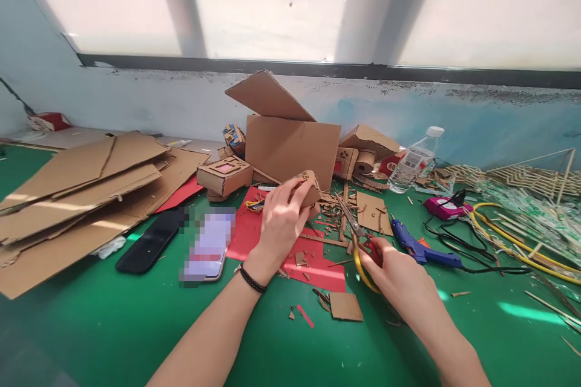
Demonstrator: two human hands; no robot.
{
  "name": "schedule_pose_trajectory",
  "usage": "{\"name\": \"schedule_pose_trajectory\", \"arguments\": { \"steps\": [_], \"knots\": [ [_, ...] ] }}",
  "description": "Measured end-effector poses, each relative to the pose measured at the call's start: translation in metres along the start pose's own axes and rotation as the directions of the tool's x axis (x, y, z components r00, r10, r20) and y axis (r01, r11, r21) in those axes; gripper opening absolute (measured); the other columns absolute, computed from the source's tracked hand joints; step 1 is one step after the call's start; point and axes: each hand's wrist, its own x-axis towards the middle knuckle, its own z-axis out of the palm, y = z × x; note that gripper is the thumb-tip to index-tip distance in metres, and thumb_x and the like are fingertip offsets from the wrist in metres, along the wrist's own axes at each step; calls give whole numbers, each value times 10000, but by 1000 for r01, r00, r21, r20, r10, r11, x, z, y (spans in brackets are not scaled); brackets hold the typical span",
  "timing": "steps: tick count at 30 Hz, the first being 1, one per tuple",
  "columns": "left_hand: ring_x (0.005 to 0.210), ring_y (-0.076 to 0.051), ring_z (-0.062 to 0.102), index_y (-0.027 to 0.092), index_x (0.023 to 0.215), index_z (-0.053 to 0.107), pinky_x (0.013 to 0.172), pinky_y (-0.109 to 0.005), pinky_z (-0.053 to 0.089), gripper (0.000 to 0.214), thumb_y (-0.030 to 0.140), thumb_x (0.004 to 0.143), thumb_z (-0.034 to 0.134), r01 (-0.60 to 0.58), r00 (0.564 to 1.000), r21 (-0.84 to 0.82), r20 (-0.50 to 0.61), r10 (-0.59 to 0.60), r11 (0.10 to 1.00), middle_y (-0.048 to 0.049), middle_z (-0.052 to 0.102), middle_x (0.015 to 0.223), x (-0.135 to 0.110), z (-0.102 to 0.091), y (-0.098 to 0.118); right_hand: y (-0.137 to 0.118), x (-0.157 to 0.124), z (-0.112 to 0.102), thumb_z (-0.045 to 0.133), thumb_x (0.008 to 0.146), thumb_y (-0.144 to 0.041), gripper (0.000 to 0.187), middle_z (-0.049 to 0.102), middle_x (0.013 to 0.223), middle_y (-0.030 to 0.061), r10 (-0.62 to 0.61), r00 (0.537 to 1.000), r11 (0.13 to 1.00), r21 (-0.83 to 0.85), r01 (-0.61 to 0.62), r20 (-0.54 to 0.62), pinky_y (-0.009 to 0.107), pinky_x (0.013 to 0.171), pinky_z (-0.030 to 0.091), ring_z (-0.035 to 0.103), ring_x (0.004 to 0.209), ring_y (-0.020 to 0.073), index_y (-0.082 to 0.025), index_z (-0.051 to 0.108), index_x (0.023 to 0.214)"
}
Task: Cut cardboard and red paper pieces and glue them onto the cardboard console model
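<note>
My left hand (281, 217), with a black beaded bracelet at the wrist, is closed over a small cardboard model piece (312, 193) above red paper (247, 230). The fingers hide much of that piece. In my right hand (402, 272) are scissors (354, 221) with yellow and red handles, their blades pointing away and to the left. Brown cardboard scraps (333, 214) lie scattered between the hands and beyond them. Nearer to me, a square cardboard piece (345, 306) rests on the green table (281, 357).
Cardboard sheets (82, 187) are stacked at left, beside a black phone (149, 242) and a lit phone (211, 245). A cardboard box (224, 175) and large panel (290, 145) stand behind. To the right are a blue glue gun (422, 248), corded purple device (447, 207) and water bottle (415, 160).
</note>
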Motion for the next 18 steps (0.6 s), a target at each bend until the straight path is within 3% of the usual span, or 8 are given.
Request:
{"name": "schedule_pose_trajectory", "arguments": {
  "steps": [5,13,16,18],
  "knots": [
    [1353,-232,575,244,1435,524,1164,-390,478,537,158,926,673,56,993,-255,-91,-81,965,-99,596,1436,2,-1,-8,2,2,-8,440,1056,-448,379,783,984,159,-62,998,984,-169,62,9,348,637,441,771,895,356,-197,673,1219],
    [1321,-246,633,230,1369,572,1126,-410,528,494,199,900,723,110,984,-374,-89,-153,921,-101,640,1447,3,2,-8,-1,3,-7,472,1064,-420,319,774,987,156,-124,992,953,-281,112,-26,333,597,443,763,807,327,-220,717,1099],
    [1292,-242,654,230,1382,567,1114,-404,538,493,222,912,716,130,983,-407,-66,-170,904,-91,670,1410,1,4,-7,-1,2,-27,486,1052,-464,339,780,972,139,-88,989,981,-181,66,-117,355,614,461,752,813,340,-251,747,1088],
    [1292,-238,652,233,1400,554,1112,-399,538,517,209,909,714,143,981,-424,-56,-184,894,-89,666,1407,0,5,-6,4,3,-46,503,1043,-490,338,773,1124,112,-115,947,988,67,141,-300,361,693,509,747,908,313,-281,730,1180]
  ]
}}
